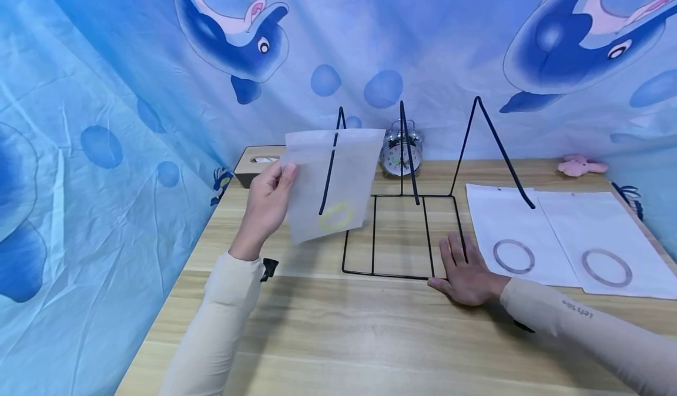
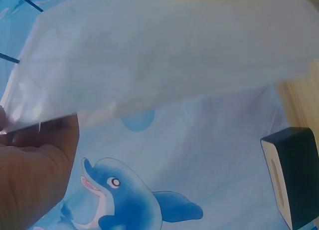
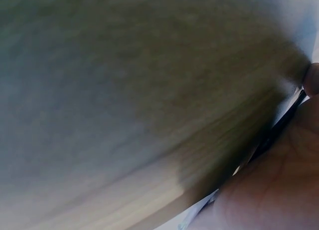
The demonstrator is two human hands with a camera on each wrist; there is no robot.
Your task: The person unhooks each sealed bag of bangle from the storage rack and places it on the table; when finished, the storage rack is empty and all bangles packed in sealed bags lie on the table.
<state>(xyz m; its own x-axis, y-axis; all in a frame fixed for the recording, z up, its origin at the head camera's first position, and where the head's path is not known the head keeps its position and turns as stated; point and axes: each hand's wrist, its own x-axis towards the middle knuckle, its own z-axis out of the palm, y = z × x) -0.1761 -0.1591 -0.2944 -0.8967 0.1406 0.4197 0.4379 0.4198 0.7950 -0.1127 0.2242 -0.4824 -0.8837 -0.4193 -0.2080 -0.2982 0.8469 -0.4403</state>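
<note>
My left hand (image 1: 268,201) pinches the left edge of a frosted, translucent bag (image 1: 355,170) with a yellow ring showing low on it. The bag is raised at the left slanting rod (image 1: 326,187) of a black wire rack (image 1: 374,231). The rod's lower part passes in front of the bag, with a short break in its line near the bag's top. Fingers spread, my right hand (image 1: 468,275) rests on the rack's front right corner. In the left wrist view, the bag (image 2: 159,55) spreads above the hand (image 2: 35,172). The right wrist view is mostly blurred tabletop.
Two white bags (image 1: 502,220) (image 1: 587,225) with pinkish rings lie overlapping at the right. Behind the rack stands an alarm clock (image 1: 392,160). A tissue box (image 1: 245,164) sits at the back left, a pink toy (image 1: 579,167) at the back right. Dolphin-print cloth surrounds the table.
</note>
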